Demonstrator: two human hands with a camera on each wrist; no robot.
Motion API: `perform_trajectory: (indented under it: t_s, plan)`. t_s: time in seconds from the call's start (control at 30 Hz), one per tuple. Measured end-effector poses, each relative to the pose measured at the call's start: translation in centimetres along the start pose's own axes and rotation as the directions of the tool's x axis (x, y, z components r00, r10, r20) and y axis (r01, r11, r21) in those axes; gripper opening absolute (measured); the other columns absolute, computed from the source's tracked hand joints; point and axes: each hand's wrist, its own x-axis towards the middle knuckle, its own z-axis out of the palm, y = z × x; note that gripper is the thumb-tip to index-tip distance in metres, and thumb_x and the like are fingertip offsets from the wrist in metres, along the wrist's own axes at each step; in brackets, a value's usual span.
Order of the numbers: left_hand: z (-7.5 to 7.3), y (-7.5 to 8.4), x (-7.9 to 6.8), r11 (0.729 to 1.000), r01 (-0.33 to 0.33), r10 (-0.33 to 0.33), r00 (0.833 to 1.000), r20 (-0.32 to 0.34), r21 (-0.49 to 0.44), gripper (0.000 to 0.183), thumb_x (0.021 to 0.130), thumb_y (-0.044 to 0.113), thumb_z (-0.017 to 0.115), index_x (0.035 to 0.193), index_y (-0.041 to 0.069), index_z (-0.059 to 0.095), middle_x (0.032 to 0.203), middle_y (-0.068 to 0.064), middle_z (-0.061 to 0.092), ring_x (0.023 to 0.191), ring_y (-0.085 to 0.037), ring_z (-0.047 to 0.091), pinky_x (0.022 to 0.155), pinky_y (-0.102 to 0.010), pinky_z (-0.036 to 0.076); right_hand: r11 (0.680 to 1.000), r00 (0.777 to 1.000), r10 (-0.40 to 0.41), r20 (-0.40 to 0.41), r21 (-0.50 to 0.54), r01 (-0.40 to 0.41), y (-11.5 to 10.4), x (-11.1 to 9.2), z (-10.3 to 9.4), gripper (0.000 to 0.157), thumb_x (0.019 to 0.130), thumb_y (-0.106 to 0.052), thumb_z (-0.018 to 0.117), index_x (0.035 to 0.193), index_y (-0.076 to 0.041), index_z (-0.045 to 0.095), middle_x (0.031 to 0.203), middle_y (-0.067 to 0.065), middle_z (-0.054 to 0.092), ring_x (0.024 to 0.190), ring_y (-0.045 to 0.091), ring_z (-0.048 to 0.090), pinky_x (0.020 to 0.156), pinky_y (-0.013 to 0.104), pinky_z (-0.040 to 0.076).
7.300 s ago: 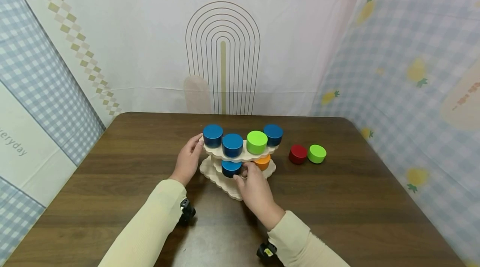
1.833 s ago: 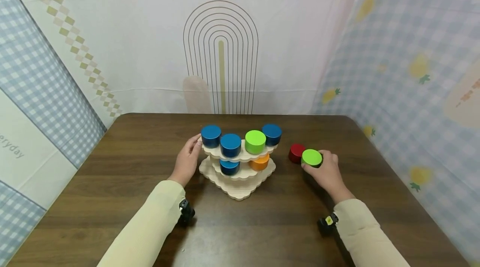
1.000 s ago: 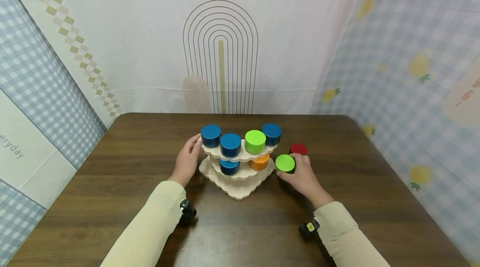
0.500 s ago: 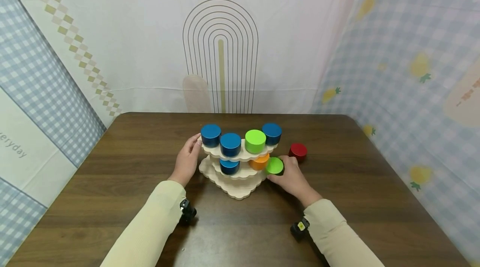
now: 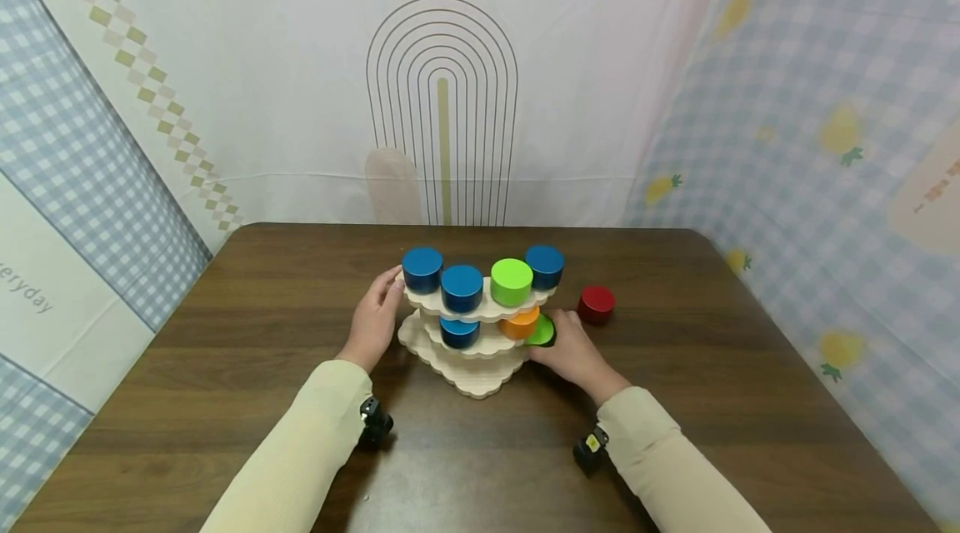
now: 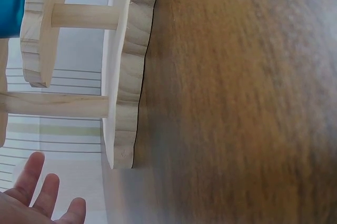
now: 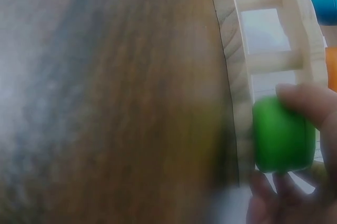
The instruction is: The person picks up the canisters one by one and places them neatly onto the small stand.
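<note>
A three-tiered pale wooden stand [image 5: 480, 379] with scalloped edges stands mid-table. My left hand [image 5: 371, 321] holds the left corner of its top tier with thumb and forefinger; in the left wrist view, the other fingers [image 6: 45, 192] of that hand are spread beside the stand. My right hand [image 5: 573, 354] grips a green cylinder block [image 7: 284, 134] at the right end of the bottom tier, level with or touching it. The orange cylinder block [image 5: 519, 323] and a blue one [image 5: 459, 333] sit on the middle tier. In the head view the held block is partly hidden by the orange one.
On the top tier are three blue cylinder blocks [image 5: 462, 287] and a green one [image 5: 512, 281]. A red cylinder block [image 5: 596, 304] rests on the brown table [image 5: 750, 433] right of the stand. Patterned cloth [image 5: 600, 83] hangs behind and at both sides.
My right hand left the middle tier, took the green cylinder block beside the red one and carried it left to the stand's bottom tier. My left hand stayed at the top tier's corner.
</note>
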Motion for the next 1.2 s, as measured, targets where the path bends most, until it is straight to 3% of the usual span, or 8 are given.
perform_trajectory:
  t_s: [0.83,1.07,1.2]
  plan:
    - [0.0,-0.3,0.2,1.000,-0.018,0.017,1.000,-0.015,-0.005,0.047,0.105,0.036,0.039,0.145,0.014,0.042,0.145,-0.015,0.045,0.131,-0.034,0.043,0.110,-0.051,0.032,0.999,1.000,-0.005,-0.001,0.035,0.005,-0.8,0.5,1.0,0.073,0.079,-0.020,0.079,0.136,0.006,0.041,0.128,0.021,0.046,0.112,0.032,0.048,0.102,0.048,0.043]
    - [0.1,-0.3,0.2,1.000,-0.019,0.019,1.000,-0.006,-0.001,0.047,0.105,0.036,0.039,0.145,0.013,0.041,0.144,-0.017,0.046,0.131,-0.034,0.043,0.109,-0.052,0.032,1.000,0.999,-0.025,0.028,-0.002,0.025,-0.3,0.1,0.0,0.071,0.078,-0.025,0.081,0.132,0.003,0.046,0.126,0.020,0.045,0.104,0.031,0.050,0.096,0.047,0.047]
    - [0.0,-0.2,0.3,1.000,-0.024,0.024,1.000,-0.010,0.001,0.047,0.105,0.036,0.039,0.145,0.013,0.042,0.144,-0.017,0.046,0.130,-0.034,0.044,0.109,-0.052,0.032,0.998,0.999,-0.036,0.039,-0.055,0.038,0.1,-0.2,-0.9,0.072,0.079,-0.024,0.080,0.136,0.003,0.045,0.128,0.020,0.044,0.109,0.031,0.049,0.099,0.049,0.045]
